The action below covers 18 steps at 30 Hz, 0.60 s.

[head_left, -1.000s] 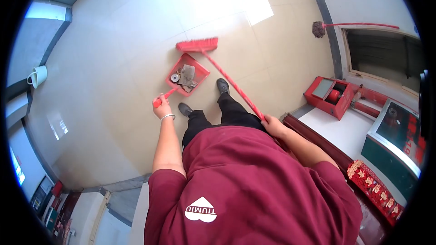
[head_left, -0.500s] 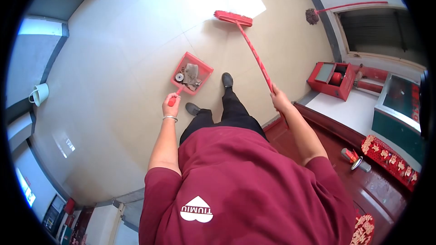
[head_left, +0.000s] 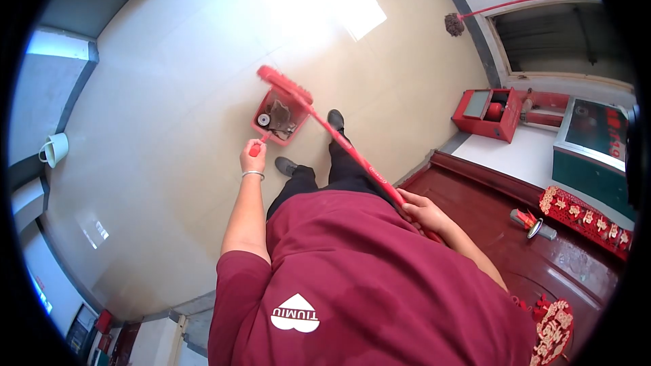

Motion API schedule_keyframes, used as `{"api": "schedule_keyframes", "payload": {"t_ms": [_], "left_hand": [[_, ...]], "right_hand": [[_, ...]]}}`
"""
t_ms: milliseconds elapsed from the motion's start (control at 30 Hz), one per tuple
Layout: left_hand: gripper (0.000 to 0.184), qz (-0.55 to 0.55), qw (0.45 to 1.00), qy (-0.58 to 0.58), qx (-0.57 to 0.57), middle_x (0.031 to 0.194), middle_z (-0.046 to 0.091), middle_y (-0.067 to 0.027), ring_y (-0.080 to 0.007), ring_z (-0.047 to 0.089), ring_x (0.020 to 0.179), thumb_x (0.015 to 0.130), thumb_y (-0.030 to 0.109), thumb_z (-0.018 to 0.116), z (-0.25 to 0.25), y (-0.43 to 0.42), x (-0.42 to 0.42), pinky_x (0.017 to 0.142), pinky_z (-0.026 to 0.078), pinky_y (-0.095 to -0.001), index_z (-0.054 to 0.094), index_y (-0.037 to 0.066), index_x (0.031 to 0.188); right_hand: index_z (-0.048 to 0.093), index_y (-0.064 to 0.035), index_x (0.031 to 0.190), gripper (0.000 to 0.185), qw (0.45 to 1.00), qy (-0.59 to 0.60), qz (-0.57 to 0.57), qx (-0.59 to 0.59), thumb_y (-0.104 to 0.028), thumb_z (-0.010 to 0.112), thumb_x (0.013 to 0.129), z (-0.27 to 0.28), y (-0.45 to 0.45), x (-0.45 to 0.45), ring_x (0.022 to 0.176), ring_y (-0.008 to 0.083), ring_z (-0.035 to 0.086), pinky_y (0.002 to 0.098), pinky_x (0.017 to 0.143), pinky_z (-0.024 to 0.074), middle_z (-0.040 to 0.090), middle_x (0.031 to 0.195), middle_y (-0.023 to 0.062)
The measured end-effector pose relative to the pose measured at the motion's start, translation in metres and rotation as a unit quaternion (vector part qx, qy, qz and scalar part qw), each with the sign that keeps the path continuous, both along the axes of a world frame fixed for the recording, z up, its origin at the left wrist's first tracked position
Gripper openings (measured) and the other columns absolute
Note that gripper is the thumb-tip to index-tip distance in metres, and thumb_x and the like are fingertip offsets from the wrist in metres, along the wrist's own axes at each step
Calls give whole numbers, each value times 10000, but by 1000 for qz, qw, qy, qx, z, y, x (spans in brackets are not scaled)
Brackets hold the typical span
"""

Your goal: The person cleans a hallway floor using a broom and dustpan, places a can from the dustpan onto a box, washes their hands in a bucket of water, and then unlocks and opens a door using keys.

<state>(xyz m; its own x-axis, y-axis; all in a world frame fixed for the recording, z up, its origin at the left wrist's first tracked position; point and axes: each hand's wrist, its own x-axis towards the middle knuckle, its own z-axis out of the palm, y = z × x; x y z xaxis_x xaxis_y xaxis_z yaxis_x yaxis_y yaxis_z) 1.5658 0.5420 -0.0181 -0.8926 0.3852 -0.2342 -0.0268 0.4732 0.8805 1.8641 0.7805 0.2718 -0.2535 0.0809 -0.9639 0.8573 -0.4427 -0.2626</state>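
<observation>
My left hand [head_left: 253, 156] is closed round the short handle of a red dustpan [head_left: 292, 137], which rests on the pale tiled floor. In the pan lie a grey-brown crumpled piece [head_left: 279, 114], a round can-like item [head_left: 263, 120] and small debris. My right hand [head_left: 422, 211] grips the long red handle of a broom [head_left: 349, 152]. The broom's red head [head_left: 285, 85], slightly blurred, is at the far edge of the dustpan and hides part of it; whether it touches the floor I cannot tell.
My dark shoes [head_left: 336, 120] stand right beside the dustpan. A dark red wooden table [head_left: 468, 200] is at my right. Beyond it are a red box [head_left: 487, 116] and a green glass-topped case [head_left: 588, 163]. A mop [head_left: 454, 24] leans far right; a pale bucket [head_left: 57, 148] stands far left.
The broom head has swung toward me and left, from the open floor to the dustpan's far edge. My right hand has drawn back toward my body. The dustpan has stayed nearly in place.
</observation>
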Motion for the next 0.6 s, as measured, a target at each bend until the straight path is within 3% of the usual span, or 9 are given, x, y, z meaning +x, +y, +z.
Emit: {"api": "schedule_keyframes", "payload": {"t_ms": [100,200,267,467,600], "left_hand": [[98,13,1000,-3,-8,741,592,-78,-176,562,694,702,92,621,4,-16,0,670,450,-288,550,53,759],[92,34,999,-12,-20,751,597,-72,-169,562,705,698,84,618,4,-36,-4,676,450,-280,553,49,752],[89,61,996,-67,-15,764,602,-71,-163,561,708,698,80,614,-12,-55,-3,682,451,-276,554,47,755],[88,53,998,-19,-15,813,604,-81,-174,569,782,698,67,612,2,-66,9,728,445,-278,554,52,762],[102,117,992,-50,-12,855,606,-75,-177,570,814,694,62,622,0,-72,14,748,442,-283,556,59,771]], "right_hand": [[224,-191,1349,492,998,13,-14,58,-132,365,881,-3,1,8,407,69,361,205,345,327,374,574,-16],[186,-169,1358,508,988,5,72,140,-135,364,883,-29,4,4,403,82,375,225,355,363,392,583,-6],[189,-164,1357,512,987,3,79,137,-138,374,880,-46,3,6,406,83,381,228,357,367,396,589,-7],[278,-116,1329,515,994,64,87,30,-147,449,844,-86,-16,36,442,70,384,219,388,376,425,628,-22],[289,-84,1322,508,979,147,112,87,-133,447,842,-64,-25,32,469,58,380,197,444,358,455,654,-23]]}}
